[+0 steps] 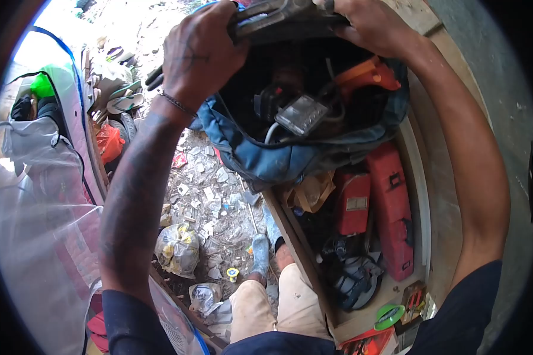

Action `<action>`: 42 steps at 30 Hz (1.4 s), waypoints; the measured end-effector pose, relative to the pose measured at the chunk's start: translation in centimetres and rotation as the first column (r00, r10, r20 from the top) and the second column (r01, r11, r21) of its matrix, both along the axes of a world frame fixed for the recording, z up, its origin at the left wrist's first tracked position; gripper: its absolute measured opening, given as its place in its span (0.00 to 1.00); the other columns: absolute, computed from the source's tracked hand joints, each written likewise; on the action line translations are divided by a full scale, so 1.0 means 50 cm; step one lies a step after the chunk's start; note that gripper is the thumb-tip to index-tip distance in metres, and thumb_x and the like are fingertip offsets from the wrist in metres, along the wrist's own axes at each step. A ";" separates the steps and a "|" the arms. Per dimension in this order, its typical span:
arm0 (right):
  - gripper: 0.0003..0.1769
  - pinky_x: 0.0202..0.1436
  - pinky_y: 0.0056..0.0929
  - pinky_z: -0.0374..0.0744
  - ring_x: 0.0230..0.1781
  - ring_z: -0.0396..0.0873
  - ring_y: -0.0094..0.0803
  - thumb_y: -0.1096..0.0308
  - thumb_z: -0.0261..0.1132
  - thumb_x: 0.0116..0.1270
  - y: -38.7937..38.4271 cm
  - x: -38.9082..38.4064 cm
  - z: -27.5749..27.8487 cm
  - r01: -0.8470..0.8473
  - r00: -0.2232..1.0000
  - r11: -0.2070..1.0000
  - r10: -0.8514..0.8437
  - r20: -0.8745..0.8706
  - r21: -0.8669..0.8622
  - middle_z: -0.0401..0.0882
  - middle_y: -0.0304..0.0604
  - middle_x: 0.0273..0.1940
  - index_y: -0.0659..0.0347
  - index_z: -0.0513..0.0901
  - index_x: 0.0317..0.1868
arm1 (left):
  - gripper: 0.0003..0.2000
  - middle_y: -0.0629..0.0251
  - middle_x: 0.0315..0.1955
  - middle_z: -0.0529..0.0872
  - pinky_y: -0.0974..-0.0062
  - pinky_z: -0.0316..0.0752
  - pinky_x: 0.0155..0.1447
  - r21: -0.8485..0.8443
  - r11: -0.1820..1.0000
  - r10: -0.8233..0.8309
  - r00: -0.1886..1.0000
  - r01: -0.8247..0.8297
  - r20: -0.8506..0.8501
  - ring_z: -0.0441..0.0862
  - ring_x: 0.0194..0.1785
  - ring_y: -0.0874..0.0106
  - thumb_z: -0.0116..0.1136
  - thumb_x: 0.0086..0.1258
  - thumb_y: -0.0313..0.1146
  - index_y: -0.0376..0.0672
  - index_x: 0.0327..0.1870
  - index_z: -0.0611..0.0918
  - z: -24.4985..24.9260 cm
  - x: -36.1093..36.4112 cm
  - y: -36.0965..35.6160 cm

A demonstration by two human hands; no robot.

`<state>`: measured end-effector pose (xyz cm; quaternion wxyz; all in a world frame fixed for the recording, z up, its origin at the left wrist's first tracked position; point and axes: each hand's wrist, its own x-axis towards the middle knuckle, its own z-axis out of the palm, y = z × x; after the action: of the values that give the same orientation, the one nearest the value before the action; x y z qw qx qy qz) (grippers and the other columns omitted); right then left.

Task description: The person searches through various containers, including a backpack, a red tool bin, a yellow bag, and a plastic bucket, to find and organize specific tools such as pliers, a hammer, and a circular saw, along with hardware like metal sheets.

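High in the view, my left hand [202,50] is closed around a long, worn grey metal tool [272,16]; dark handle ends stick out beyond my wrist. Its exact kind I cannot tell. Across from it, my right hand [370,26] curls its fingers over the top edge of a blue fabric bag [249,155]. The bag gapes open toward me. Inside lie an orange tool [367,77], a clear-faced boxy device [302,114] with a pale cable, and a black piece [269,102]. The rest of the bag's inside is dark.
Under the bag, a wooden box [305,278] holds red cases [391,213], a grey-and-black power tool [356,283] and a green round item [389,317]. Litter and a knotted plastic bag [177,250] cover the ground. White netting [41,225] hangs at the left.
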<state>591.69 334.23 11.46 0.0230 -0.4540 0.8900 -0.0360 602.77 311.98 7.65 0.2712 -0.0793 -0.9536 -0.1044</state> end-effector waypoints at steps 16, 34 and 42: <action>0.17 0.49 0.39 0.76 0.44 0.80 0.48 0.73 0.62 0.55 -0.020 -0.052 0.028 -0.174 0.982 0.983 0.168 -0.092 -0.058 0.81 0.54 0.42 0.63 0.79 0.47 | 0.10 0.52 0.55 0.72 0.69 0.75 0.29 0.337 0.927 0.078 0.962 -0.166 0.260 0.79 0.27 0.68 0.65 0.48 0.24 0.36 0.26 0.74 -0.117 0.307 0.164; 0.15 0.39 0.35 0.78 0.36 0.82 0.47 0.69 0.63 0.56 -0.038 -0.023 0.091 -0.068 0.995 0.978 0.054 -0.079 -0.196 0.82 0.56 0.35 0.67 0.80 0.43 | 0.13 0.38 0.62 0.65 0.62 0.79 0.45 0.481 0.877 -0.283 0.793 -0.015 0.540 0.82 0.42 0.52 0.59 0.52 0.29 0.37 0.39 0.79 -0.176 0.128 0.284; 0.18 0.52 0.37 0.74 0.47 0.79 0.47 0.75 0.62 0.55 0.030 -0.091 0.019 -0.115 0.991 0.972 0.100 -0.084 -0.203 0.81 0.53 0.44 0.63 0.78 0.49 | 0.08 0.33 0.55 0.70 0.61 0.78 0.34 0.344 0.850 -0.041 0.600 -0.399 0.799 0.83 0.33 0.57 0.52 0.63 0.34 0.37 0.34 0.76 -0.218 0.194 0.315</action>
<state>587.12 335.75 12.43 -0.0552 -0.5026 0.8556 -0.1107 612.48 327.72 -3.26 -0.1510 0.1454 -0.9179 -0.3371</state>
